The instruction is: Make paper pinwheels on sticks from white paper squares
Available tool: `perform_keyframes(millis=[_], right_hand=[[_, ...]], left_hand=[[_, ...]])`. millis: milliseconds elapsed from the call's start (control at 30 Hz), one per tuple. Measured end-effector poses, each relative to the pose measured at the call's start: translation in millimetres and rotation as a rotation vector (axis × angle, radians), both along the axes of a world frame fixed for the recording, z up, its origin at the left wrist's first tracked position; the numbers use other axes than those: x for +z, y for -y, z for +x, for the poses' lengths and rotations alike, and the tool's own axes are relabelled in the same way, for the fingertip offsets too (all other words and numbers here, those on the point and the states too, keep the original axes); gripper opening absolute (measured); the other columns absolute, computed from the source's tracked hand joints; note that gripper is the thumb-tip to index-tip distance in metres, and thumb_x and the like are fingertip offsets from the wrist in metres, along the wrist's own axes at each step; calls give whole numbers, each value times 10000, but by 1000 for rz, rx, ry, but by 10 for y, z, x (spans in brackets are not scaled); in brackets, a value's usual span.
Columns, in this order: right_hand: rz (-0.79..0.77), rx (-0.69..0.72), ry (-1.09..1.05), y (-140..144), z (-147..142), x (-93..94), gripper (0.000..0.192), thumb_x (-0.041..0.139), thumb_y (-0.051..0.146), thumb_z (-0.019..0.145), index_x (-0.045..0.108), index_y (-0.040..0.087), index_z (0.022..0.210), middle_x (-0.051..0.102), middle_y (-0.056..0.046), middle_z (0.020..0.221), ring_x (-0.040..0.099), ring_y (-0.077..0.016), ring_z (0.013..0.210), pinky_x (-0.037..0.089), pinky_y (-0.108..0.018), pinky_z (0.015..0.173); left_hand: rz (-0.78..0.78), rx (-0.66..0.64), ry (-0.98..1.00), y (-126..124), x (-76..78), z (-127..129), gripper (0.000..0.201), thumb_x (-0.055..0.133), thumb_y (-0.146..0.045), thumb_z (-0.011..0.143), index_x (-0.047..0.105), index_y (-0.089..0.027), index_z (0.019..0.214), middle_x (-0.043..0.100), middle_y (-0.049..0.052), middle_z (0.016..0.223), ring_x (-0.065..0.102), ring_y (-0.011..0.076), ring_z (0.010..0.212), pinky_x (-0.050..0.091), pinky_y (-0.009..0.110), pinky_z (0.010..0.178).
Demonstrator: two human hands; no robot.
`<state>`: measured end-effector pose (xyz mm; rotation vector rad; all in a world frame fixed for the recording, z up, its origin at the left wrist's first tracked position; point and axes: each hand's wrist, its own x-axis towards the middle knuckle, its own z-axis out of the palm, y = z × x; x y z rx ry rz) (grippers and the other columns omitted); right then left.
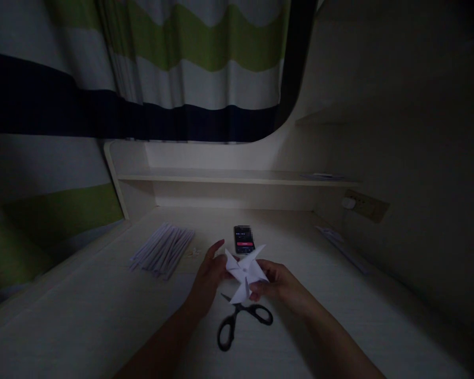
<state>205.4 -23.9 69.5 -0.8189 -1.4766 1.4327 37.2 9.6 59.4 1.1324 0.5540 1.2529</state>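
A white paper pinwheel (245,270) is held up over the desk, its folded blades spread out around the centre. On its right side my right hand (274,281) pinches the paper between thumb and fingers. My left hand (211,268) grips the left edge, with one finger stretched away and other fingertips partly hidden behind the blades. Just below the pinwheel lies a pair of black-handled scissors (237,316) with its handles spread; the lower blade covers part of the scissors' metal.
Rolled paper sticks (164,250) lie in a pile at the left, beside some small pale bits (193,252). A phone (244,238) with a lit screen rests behind the pinwheel. Paper strips (342,247) lie at the right, below a wall socket (365,204). A shelf (229,177) spans the back.
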Motion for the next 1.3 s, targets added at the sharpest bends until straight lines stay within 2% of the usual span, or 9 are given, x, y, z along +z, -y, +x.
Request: perform_keyframes(millis=[100,200,300,467,633,867,1100,1300], right_hand=[[-32,57,8,-18,10,-37,239,664,210,614,601,151,836,610,9,652,554,-105,529,441,-234,531],[-52,81,29,-42,38,-81,273,683,201,590,611,164,850,613,11,681,543,-100,550,424,-223,535],[-43,18,78,-65,71,-94,243,653,255,641,624,168,867,620,-4,724,536,-104,593,405,-220,546],[-57,-128,61,-79,70,-69,240,617,332,673,649,147,824,631,-25,709,541,-123,622,392,-243,583],[-13,-129,39,-95,27,-107,212,650,321,632,656,143,748,644,-22,665,550,-129,585,389,-258,592],[57,-163,88,-116,-6,-192,229,633,320,657,652,145,803,661,-33,727,580,-161,651,411,-281,641],[61,-166,133,-92,-36,-163,235,620,338,665,642,131,775,652,-39,729,577,-163,662,413,-274,640],[-21,-200,127,-97,-14,-171,210,653,333,605,627,129,647,613,-3,583,537,-131,548,391,-250,569]], left_hand=[[-81,34,-154,-36,-36,-20,396,586,-261,686,463,-176,1052,583,-8,660,562,133,610,444,260,568],[-104,85,-278,-72,-64,-21,383,610,-204,625,491,-149,985,542,-47,549,518,98,493,405,212,474],[-72,94,-340,-97,-66,-25,440,617,-189,597,467,-146,1008,550,-57,528,519,95,474,404,205,460],[-57,11,-461,-105,-88,-44,557,651,-171,545,434,-155,1058,607,-23,617,581,143,549,444,234,478],[-44,-48,-496,-111,-174,-32,551,633,-116,534,441,-162,1049,610,-7,658,594,151,560,451,238,485],[-52,-43,-514,-110,-196,-20,499,598,-105,553,457,-144,1030,623,22,688,612,180,599,488,288,528],[-26,1,-616,-85,-135,-22,193,588,-128,549,606,-101,738,626,33,650,604,169,599,474,262,558],[-53,-73,-640,-91,-174,-38,196,581,-121,534,632,-109,723,631,8,586,589,149,551,446,239,540]])
